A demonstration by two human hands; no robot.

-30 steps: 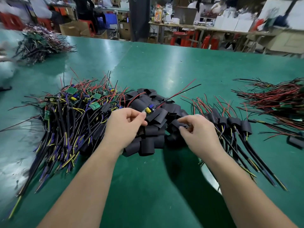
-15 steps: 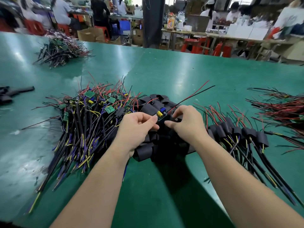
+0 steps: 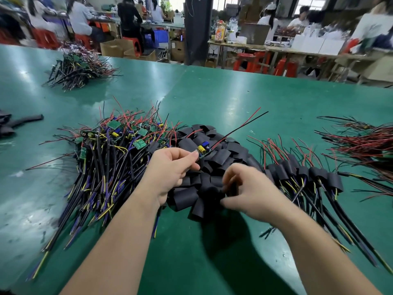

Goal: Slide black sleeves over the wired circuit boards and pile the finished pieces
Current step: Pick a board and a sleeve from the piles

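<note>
The left hand [image 3: 170, 167] pinches a wired circuit board [image 3: 203, 150]. The blurred right hand [image 3: 248, 190] curls over the black sleeves [image 3: 221, 156]; I cannot tell its grip.

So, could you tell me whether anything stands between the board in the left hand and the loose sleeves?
Nothing visible does. The left hand pinches the board just over the sleeves. The right hand is at their near edge, too blurred to tell whether it holds one.
</note>
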